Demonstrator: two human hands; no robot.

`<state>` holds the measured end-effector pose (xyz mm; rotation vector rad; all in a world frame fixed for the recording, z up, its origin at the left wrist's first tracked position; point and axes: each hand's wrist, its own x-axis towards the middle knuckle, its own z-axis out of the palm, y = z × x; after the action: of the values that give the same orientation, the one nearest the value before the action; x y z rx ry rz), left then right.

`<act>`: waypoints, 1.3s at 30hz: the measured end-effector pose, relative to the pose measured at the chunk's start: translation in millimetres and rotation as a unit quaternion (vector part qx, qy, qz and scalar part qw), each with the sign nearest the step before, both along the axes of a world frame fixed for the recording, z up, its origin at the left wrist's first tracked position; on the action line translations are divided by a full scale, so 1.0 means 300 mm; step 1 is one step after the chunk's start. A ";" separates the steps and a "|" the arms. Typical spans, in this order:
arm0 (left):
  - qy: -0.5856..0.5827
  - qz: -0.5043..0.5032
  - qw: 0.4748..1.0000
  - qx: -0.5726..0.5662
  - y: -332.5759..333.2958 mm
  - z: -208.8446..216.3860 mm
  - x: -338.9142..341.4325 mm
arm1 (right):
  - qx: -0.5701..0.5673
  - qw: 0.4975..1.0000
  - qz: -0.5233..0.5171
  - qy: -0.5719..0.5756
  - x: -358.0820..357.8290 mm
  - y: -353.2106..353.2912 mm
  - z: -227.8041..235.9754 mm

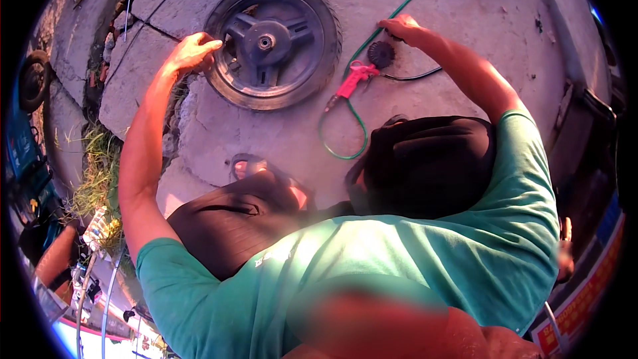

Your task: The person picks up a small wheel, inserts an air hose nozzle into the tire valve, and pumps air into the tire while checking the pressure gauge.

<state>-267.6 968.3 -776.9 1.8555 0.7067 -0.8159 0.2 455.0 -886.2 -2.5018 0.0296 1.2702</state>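
A motorcycle wheel (319, 33) with a black tyre, a spoked rim and a central hub lies flat on the concrete ahead of me. My left hand (191, 54) grips its left edge, thumb over the tyre and the other fingers partly hidden. Farther right, my right hand (401, 28) is closed beside a green hose (364, 46); what its fingers hold is too small to make out. Between that hand and my knees rests a pink-red tyre inflator gun (357, 78) with a round black gauge (381, 54). A black hose (412, 78) runs from it under my right forearm.
The cracked concrete floor (266, 134) has a broken edge with grass (96, 179) at left. My bent knees and sandalled foot (249, 167) are close below the wheel. A small dark wheel (34, 81) stands at the far left. The green hose trails to the upper right.
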 end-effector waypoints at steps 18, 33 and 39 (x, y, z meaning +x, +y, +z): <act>-0.095 0.002 0.992 -0.080 -0.124 0.025 0.085 | 0.529 0.771 -0.353 0.037 0.044 0.270 0.614; -0.185 0.245 0.931 -0.198 -0.389 0.235 0.210 | 0.642 0.681 -0.352 0.001 0.111 0.178 0.814; -0.243 0.259 0.901 -0.251 -0.503 0.343 0.208 | 0.628 0.689 -0.360 -0.010 0.120 0.202 0.815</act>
<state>-205.1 817.3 -673.9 1.2344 0.5569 -0.1422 36.3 515.6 -641.9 -1.0654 0.0890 0.5203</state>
